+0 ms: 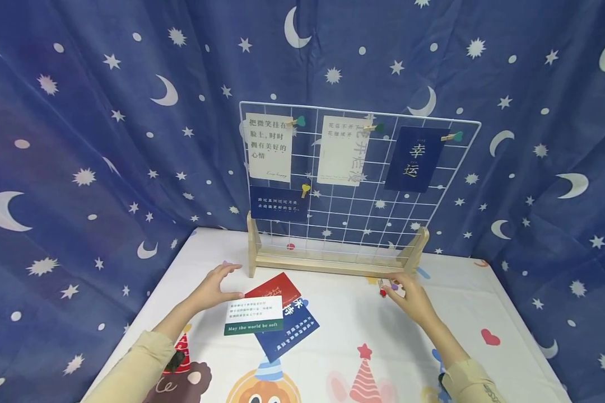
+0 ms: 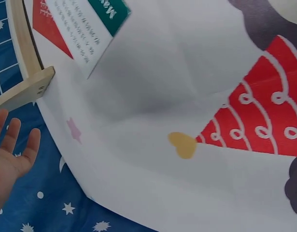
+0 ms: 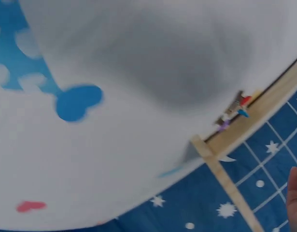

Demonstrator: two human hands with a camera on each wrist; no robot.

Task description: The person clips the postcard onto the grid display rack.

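1 white-and-green card (image 1: 254, 314): lies leftmost and on top in an overlapping group on the white table (image 1: 343, 319); small lines of print on the white part, "May the world be soft" on the green band.
1 red card (image 1: 274, 287): partly covered by it, on the side toward the rack, tilted, with pale script.
1 blue card (image 1: 294, 330): partly beneath the white-and-green card, slanting out to the right, with white characters.
Grid rack (image 1: 327, 267): white wire on a pale wooden base, behind the group; 4 cards hang from it, 2 white and 2 navy, by 3 green heart clips and 1 yellow.
Loose clips (image 3: 230, 111): beside the base's right half, with red, blue and purple parts; I cannot tell how many.
Left hand (image 1: 213, 289): empty, thumb and fingers spread apart, thumb tip by the white-and-green card's upper left corner; contact cannot be told.
Right hand (image 1: 412, 299): reaches in from the lower right, thumb and forefinger apart around the loose clips; whether they touch, I cannot tell.
Between hands: well apart, the 3 table cards nearer the left.
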